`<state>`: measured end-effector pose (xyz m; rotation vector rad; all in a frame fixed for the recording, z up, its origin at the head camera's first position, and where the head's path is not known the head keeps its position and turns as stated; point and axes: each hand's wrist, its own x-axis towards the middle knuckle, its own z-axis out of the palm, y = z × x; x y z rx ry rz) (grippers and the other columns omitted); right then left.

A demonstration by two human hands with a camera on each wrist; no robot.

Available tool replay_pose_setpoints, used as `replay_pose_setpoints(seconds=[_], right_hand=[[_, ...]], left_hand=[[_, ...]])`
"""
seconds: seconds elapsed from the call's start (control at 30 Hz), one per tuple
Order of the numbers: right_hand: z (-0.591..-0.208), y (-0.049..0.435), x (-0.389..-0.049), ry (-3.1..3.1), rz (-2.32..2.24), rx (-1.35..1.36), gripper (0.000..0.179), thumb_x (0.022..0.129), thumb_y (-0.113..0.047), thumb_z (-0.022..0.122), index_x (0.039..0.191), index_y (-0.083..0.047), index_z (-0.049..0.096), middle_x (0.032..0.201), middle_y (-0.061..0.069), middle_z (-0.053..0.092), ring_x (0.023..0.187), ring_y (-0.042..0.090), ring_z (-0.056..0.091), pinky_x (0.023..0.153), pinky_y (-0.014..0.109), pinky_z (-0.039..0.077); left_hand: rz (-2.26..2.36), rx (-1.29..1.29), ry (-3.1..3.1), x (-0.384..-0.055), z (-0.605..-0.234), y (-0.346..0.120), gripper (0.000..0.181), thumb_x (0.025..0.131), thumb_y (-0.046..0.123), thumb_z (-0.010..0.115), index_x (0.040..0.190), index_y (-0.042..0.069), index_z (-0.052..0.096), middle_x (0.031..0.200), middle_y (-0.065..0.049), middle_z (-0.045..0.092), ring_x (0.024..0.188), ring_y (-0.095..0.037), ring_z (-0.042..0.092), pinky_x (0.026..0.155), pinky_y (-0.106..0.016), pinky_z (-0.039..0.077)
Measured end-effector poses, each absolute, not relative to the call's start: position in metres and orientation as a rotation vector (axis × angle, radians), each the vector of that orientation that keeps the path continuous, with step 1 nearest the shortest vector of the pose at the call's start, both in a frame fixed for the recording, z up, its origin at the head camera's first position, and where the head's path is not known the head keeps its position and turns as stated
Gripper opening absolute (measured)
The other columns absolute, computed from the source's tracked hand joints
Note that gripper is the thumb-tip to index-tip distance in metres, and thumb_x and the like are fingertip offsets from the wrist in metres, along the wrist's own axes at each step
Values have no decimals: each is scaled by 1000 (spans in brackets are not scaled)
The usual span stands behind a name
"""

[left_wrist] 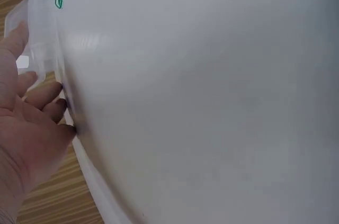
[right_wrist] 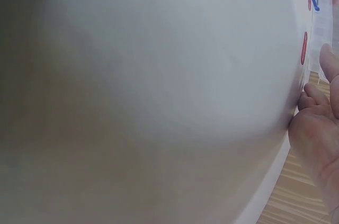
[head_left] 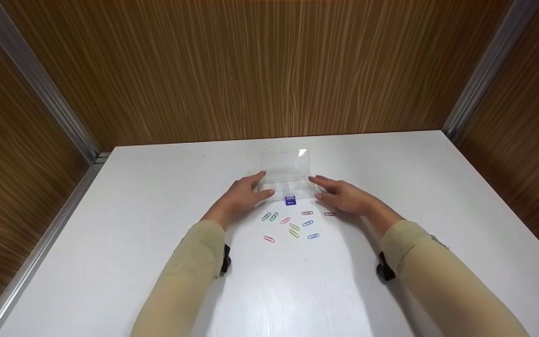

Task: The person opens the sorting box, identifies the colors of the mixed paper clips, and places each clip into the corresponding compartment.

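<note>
Head view shows both my arms, in tan cloth sleeves (head_left: 176, 285), slanting in over the smooth white desk (head_left: 110, 234). Between my hands sits a clear plastic box (head_left: 300, 191), its clear lid (head_left: 284, 164) up and its blue latch (head_left: 290, 201) toward me. My left hand (head_left: 242, 193) is at the box's left side, thumb and pointing finger spread apart. My right hand (head_left: 345, 194) is at the right side, thumb also apart from the fingers. Small, bright paper clips (head_left: 294, 232) lie in front.

A work booth; wood-grain panels (head_left: 269, 70) (metal-cornered) enclose a white table (head_left: 297, 290).
</note>
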<state>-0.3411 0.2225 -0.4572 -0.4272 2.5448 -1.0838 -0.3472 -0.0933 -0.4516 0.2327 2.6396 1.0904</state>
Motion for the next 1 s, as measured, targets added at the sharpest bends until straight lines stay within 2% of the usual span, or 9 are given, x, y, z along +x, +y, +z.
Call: replay_pose_setpoints(seconds=[0.13, 0.27, 0.37, 0.57, 1.0], right_hand=[[-456, 222, -341, 2554, -1072, -407, 62, 109, -37, 61, 166, -38, 36, 177, 1, 19, 163, 34, 9, 129, 60, 8], [-458, 221, -342, 2550, -1094, -423, 62, 108, -35, 62, 166, -35, 38, 177, 2, 21, 163, 33, 10, 129, 58, 8], [-459, 221, -341, 2544, -1106, -441, 62, 108, -34, 63, 166, -32, 39, 176, 2, 22, 163, 33, 10, 129, 57, 8], [-457, 221, -341, 2536, -1091, -410, 62, 109, -34, 61, 166, -37, 37, 177, -1, 20, 163, 31, 9, 129, 58, 8], [-457, 223, -342, 2499, -1176, -377, 61, 109, -33, 61, 166, -36, 38, 176, -1, 23, 163, 31, 10, 129, 57, 8]], left_hand=[[1089, 263, 2626, -347, -452, -98, 79, 101, 56, 67, 168, 32, 32, 173, -4, 32, 161, -27, 23, 130, -48, 19], [1104, 300, 2613, -348, -453, -103, 80, 100, 54, 70, 168, 30, 35, 172, -6, 34, 161, -27, 24, 129, -46, 19], [1156, 311, 2596, -350, -455, -106, 80, 98, 50, 74, 166, 28, 39, 171, -5, 36, 160, -25, 25, 129, -44, 20], [1254, 300, 2554, -352, -458, -111, 75, 98, 43, 78, 163, 26, 45, 169, 1, 39, 161, -23, 24, 130, -43, 18], [1211, 269, 2537, -354, -459, -111, 76, 97, 47, 77, 164, 33, 44, 170, 6, 36, 161, -21, 22, 130, -43, 17]])
